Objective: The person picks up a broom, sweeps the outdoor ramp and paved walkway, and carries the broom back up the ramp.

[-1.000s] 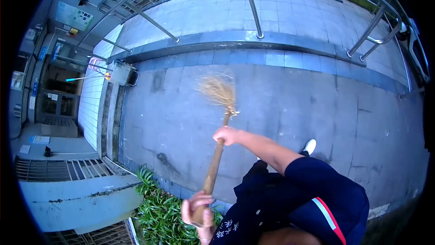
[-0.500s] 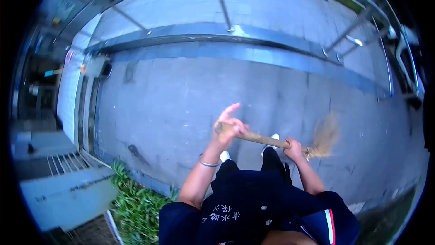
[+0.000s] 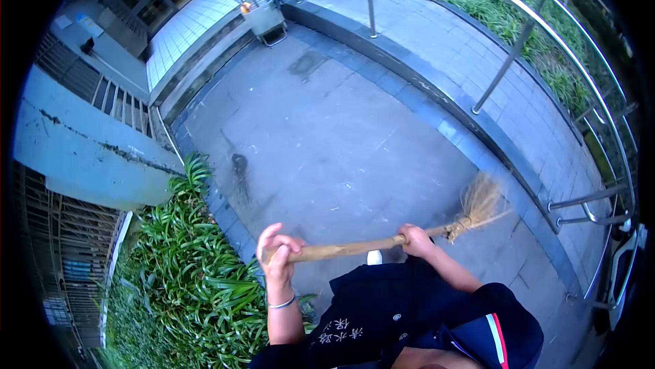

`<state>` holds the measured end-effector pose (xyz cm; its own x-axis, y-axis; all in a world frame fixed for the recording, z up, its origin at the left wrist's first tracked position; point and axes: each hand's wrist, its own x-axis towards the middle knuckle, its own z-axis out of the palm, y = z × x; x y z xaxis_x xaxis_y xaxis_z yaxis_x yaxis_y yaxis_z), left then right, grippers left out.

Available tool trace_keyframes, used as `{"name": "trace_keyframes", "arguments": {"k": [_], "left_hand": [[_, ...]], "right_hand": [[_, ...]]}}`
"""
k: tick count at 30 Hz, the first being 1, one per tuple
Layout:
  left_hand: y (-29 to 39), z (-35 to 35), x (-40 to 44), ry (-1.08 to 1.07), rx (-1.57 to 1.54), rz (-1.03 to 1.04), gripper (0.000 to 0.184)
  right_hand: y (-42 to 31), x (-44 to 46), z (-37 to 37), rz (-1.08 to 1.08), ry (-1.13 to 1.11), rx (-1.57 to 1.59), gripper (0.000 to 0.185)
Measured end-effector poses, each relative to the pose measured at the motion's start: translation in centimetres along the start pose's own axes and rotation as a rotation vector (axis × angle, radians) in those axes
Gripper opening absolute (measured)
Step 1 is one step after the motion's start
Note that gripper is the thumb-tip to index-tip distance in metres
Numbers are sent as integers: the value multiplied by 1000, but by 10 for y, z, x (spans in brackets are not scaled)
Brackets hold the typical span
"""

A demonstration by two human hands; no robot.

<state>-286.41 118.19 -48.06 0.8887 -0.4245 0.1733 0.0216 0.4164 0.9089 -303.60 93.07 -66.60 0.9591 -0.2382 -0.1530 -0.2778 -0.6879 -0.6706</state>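
Observation:
A straw broom [image 3: 341, 250] with a wooden handle lies across the front of my body, its handle rising slightly to the right. My left hand [image 3: 278, 254], with a bangle at the wrist, grips the handle's end, thumb along the wood and some fingers loosely raised. Farther down the shaft, near the head, my right hand [image 3: 415, 241] is wrapped around the handle. The straw bristles [image 3: 481, 202] fan out beyond it, slightly blurred, over the paving at the right. Whether they touch the ground I cannot tell.
Grey paving [image 3: 327, 144] spreads ahead. Leafy plants [image 3: 198, 273] border it at the left. A grey cart [image 3: 266, 20] stands by the steps at the back. A raised kerb [image 3: 409, 76] with metal railings [image 3: 372, 1] runs along the right.
My view has turned left, bringing the cart and plants more fully into sight. The broom's handle has swung from sloping down rightward to rising rightward. Both hands still hold it.

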Motion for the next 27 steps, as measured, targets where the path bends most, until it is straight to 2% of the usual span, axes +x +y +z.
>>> {"name": "trace_keyframes", "arguments": {"k": [2,5,11,13,16,20,24,27], "left_hand": [[19,-17,4,78,-1,112,55],[36,-38,11,201,73,249,62],[63,-75,44,231,92,434,47],[71,-76,74,206,134,480,45],[83,-69,130,270,227,577,44],[101,-63,176,233,349,633,42],[105,-63,210,380,369,706,40],[101,-74,248,361,215,822,25]], "right_hand": [[-25,36,-1,-144,-58,4,21],[-58,86,-3,-232,-152,-13,20],[-106,195,-5,-434,-317,29,22],[-116,238,-6,-500,-268,91,20],[-134,304,-20,-572,-302,162,19],[-158,378,-39,-672,-340,224,20],[-188,448,-47,-807,-324,231,20],[-212,507,-41,-839,-310,211,20]]}}
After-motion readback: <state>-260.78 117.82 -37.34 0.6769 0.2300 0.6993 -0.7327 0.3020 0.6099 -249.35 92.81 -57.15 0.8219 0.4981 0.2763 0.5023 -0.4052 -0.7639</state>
